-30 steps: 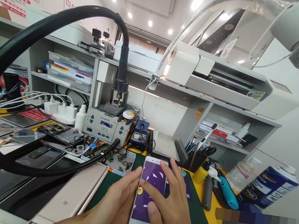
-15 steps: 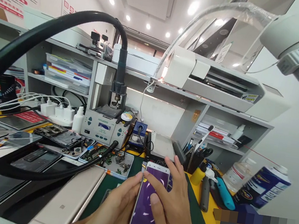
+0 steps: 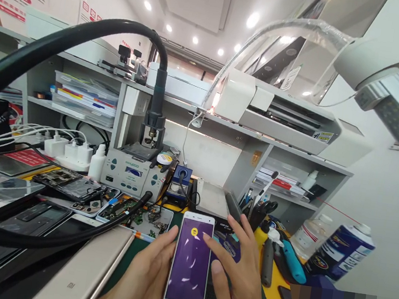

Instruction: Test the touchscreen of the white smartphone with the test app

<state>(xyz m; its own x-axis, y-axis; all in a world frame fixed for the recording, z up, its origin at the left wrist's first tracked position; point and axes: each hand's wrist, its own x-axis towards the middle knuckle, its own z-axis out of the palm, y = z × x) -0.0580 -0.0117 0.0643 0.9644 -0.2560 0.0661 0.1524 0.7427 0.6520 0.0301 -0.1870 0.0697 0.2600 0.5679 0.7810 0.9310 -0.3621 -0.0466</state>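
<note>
Since a second ago the view has been tilted up and the white smartphone (image 3: pixel 189 264) has been raised more upright, its purple lit screen now fully uncovered; the yellow icon, earlier at the screen's left edge, is now seen near the top. The fingers that lay across the glass have been drawn off to the right, so a swipe appears to have been completed and the display is being checked.

The phone is held low in the near centre, above the green mat (image 3: pixel 140 255). It is gripped along its left edge by the left hand (image 3: pixel 146 280), thumb on the bezel. The right hand (image 3: pixel 237 278) is spread wide just beside the right edge, forefinger pointing at the screen, holding nothing.

A gold phone (image 3: pixel 83 274) lies face down at near left.
</note>
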